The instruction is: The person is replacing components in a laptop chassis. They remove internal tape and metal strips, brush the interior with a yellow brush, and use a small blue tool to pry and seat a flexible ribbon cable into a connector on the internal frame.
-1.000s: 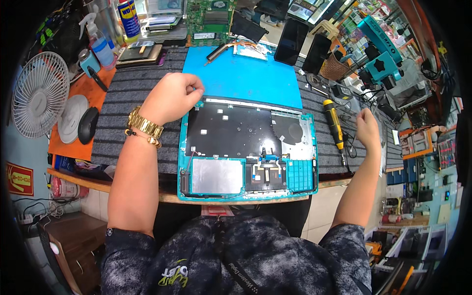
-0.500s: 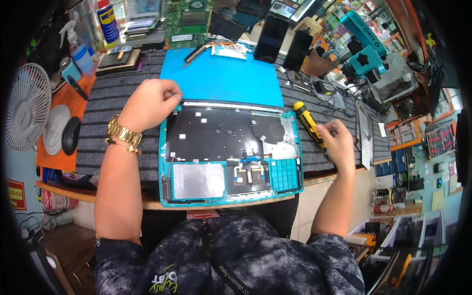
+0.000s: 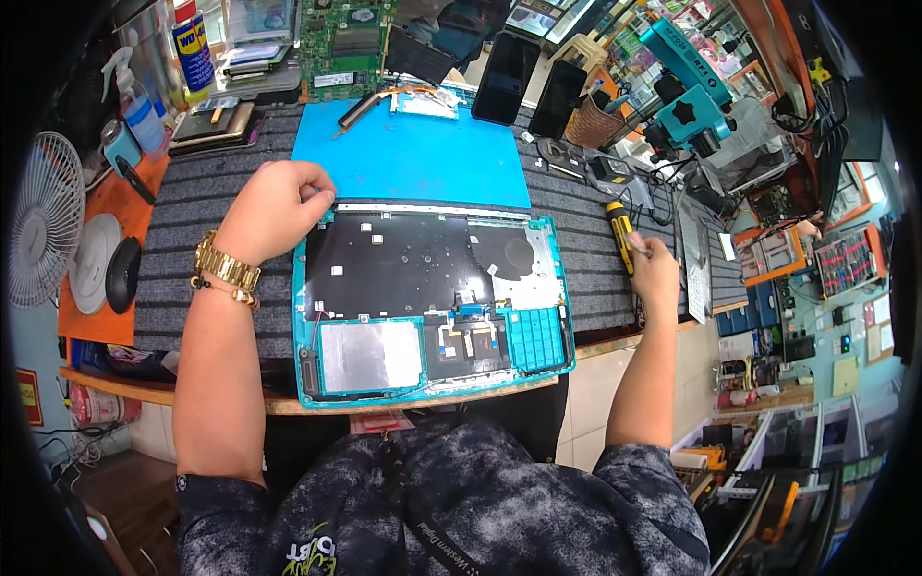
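Note:
My left hand (image 3: 279, 211) is closed in a pinch at the back left corner of an opened teal laptop chassis (image 3: 547, 341); what it holds there is too small to make out. The chassis lies near the bench's front edge, showing a black inner plate, a silver rectangle and ribbon cables. At its right, my right hand (image 3: 658, 274) has its fingers closed on a yellow-and-black screwdriver (image 3: 618, 225), partly hidden by them. Behind the chassis is a blue mat (image 3: 413, 163).
A heat-pipe assembly (image 3: 423, 101), a green circuit board (image 3: 341, 48) and two dark phones (image 3: 501, 77) stand or lie at the back. A white fan (image 3: 48, 221) is left; a teal microscope (image 3: 687, 115), pen basket (image 3: 591, 120) and cables are back right.
My right hand has moved onto the screwdriver, which now sits at a different angle. My left hand stays at the chassis corner. The whole view has shifted as my head moved.

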`<state>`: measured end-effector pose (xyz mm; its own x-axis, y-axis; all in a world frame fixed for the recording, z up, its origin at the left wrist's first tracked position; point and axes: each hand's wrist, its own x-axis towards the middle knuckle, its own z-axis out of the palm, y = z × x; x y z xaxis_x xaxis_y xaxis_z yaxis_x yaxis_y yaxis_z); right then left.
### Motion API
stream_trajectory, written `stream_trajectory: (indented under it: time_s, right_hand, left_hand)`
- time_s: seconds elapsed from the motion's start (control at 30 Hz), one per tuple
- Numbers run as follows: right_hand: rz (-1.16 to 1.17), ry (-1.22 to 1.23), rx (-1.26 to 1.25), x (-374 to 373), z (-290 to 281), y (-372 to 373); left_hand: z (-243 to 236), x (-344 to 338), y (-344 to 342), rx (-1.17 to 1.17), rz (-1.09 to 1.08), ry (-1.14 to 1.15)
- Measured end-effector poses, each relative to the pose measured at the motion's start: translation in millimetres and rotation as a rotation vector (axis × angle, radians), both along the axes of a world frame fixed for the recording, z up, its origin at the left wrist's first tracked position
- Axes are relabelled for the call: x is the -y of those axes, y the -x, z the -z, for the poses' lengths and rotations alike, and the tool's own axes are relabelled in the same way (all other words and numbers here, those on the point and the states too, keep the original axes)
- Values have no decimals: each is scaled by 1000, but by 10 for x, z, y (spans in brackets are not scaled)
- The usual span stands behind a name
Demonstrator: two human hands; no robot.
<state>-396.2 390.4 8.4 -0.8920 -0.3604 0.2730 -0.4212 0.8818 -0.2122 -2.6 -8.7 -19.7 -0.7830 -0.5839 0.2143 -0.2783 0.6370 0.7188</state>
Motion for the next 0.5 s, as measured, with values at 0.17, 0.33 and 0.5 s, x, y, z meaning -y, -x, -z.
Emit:
stream_trajectory:
  time_s: [0.17,0.33,0.5]
  right_hand:
    - [-312,200,150,184,-227,-210]
    - [-732,336,346,771,-353,-566]
    - [-973,228,399,1201,-242,-730]
  left_hand:
    - [-12,3,19,33,-19,2]
    - [10,12,32,10,-29,40]
    - [38,31,36,-15,-28,45]
